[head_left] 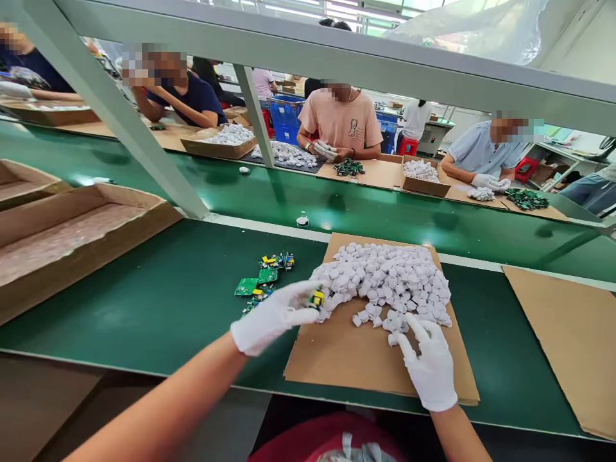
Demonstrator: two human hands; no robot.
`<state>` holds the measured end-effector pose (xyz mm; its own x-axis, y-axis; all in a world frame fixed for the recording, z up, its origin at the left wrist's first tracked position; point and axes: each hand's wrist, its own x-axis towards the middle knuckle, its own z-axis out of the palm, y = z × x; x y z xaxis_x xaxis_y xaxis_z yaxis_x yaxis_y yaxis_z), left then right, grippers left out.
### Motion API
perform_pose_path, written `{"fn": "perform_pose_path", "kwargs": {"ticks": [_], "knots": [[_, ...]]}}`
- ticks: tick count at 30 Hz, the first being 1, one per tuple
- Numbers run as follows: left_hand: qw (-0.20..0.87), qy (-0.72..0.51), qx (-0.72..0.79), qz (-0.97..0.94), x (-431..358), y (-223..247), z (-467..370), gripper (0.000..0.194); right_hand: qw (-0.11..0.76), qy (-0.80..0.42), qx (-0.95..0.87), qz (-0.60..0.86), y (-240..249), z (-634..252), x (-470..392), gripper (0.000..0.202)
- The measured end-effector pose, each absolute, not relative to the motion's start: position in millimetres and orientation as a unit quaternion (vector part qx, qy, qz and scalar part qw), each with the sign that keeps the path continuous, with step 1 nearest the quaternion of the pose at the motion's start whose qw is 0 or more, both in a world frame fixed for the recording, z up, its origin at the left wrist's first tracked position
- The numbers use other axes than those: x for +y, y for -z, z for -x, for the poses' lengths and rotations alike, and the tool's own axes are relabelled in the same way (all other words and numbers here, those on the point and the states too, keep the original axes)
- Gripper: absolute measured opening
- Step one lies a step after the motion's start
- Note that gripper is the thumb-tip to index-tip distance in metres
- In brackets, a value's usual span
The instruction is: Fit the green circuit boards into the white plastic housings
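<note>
My left hand (269, 319), in a white glove, is closed on a small circuit board (316, 299) that carries a yellow part. It hovers by the left edge of a heap of small white pieces (385, 273), whose exact kind I cannot make out. The heap lies on a brown cardboard sheet (332, 359). At the heap's near edge, my gloved right hand (429, 362) has thumb and forefinger apart beside a few loose white pieces (395, 323). Several green circuit boards (248, 287) lie on the green table left of the cardboard, partly behind my left hand.
A shallow cardboard tray (81, 244) stands at the left, another cardboard sheet (568, 340) at the right. A grey metal frame (129, 122) crosses above the table. Beyond it runs a green belt (231, 199) with a white piece (302, 221); co-workers sit along the far side.
</note>
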<state>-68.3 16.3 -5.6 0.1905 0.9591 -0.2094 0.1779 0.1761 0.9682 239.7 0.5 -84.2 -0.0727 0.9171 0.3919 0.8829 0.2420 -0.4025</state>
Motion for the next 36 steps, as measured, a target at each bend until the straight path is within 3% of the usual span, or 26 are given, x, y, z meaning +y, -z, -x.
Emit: {"fn": "perform_pose_path", "kwargs": {"ticks": [3,6,9,18,20,24,28,34,36], "knots": [[0.742,-0.371,0.407,-0.382,-2.5,22.4,21.1,0.058,0.260,-0.038,-0.738,0.622,77.5,-232.1,10.0,0.042],[0.839,-0.363,0.315,-0.257,-10.8,43.4,-17.0,0.056,0.303,-0.142,-0.725,0.602,78.7,-229.8,15.3,0.025],[0.876,-0.345,0.277,-0.192,-9.2,58.6,-43.9,0.051,0.363,-0.215,-0.688,0.590,83.9,-231.4,16.5,0.010],[0.881,-0.366,0.274,-0.123,1.9,69.1,-65.1,0.040,0.409,-0.358,-0.568,0.618,66.5,-279.2,12.5,0.044],[0.880,-0.363,0.278,-0.131,0.4,68.7,-63.0,0.039,0.380,-0.305,-0.580,0.653,70.0,-293.2,2.3,0.040],[0.881,-0.363,0.273,-0.133,-2.1,66.9,-61.9,0.042,0.217,-0.054,-0.716,0.662,89.2,-288.4,-31.3,0.042],[0.891,-0.352,0.252,-0.139,-2.0,61.6,-63.4,0.041,0.076,-0.006,-0.821,0.565,98.4,-269.7,-53.0,0.060],[0.879,-0.348,0.294,-0.142,-5.5,54.4,-63.2,0.032,0.046,0.064,-0.763,0.642,93.2,-278.3,-38.1,0.048],[0.872,-0.344,0.310,-0.158,-7.8,53.7,-62.3,0.036,0.049,0.041,-0.796,0.602,93.3,-275.2,-40.5,0.058]]}}
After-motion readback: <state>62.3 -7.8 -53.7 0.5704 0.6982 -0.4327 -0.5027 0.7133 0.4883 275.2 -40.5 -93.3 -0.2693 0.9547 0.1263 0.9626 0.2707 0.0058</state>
